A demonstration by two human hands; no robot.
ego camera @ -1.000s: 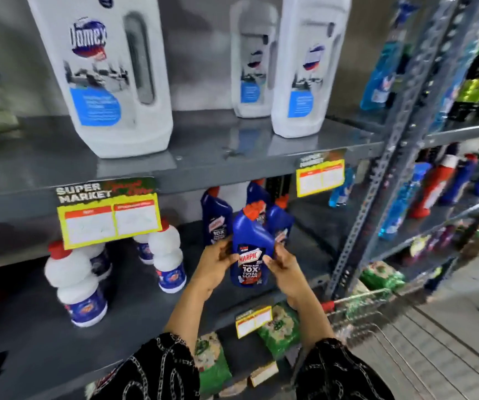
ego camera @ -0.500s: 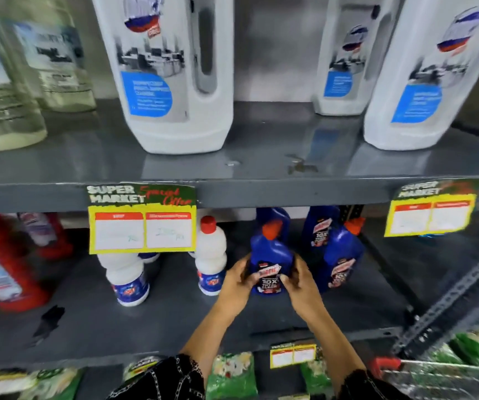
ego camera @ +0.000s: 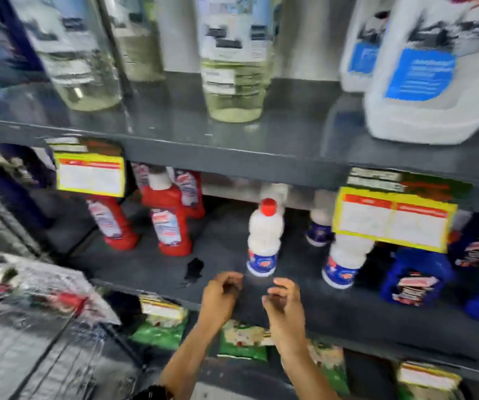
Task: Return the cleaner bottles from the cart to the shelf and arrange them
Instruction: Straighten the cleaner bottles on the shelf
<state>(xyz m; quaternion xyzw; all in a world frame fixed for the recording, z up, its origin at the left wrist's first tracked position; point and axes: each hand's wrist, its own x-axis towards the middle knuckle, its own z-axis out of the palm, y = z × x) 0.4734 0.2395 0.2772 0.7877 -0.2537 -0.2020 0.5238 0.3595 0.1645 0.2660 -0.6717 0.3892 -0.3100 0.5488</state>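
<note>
My left hand (ego camera: 221, 295) and my right hand (ego camera: 283, 301) hover side by side at the front edge of the middle shelf (ego camera: 232, 255), fingers loosely curled and holding nothing. Just behind them stands a white cleaner bottle with a red cap (ego camera: 264, 238). Another white bottle (ego camera: 345, 261) stands to its right, partly behind a yellow price tag (ego camera: 394, 220). Blue cleaner bottles (ego camera: 414, 275) sit at the far right of the shelf. Red cleaner bottles (ego camera: 171, 220) stand at the left. The wire cart (ego camera: 30, 327) is at the lower left, blurred.
The upper shelf (ego camera: 232, 151) carries clear jugs of pale liquid (ego camera: 232, 76) and large white jugs (ego camera: 440, 82). A dark smudge (ego camera: 193, 269) marks the middle shelf. Green packets (ego camera: 160, 324) lie on the shelf below. A second yellow price tag (ego camera: 91, 174) hangs left.
Both hands have let go of the blue bottle, which now stands at the right. The view has swung left and the hands have moved left, in front of the white bottle.
</note>
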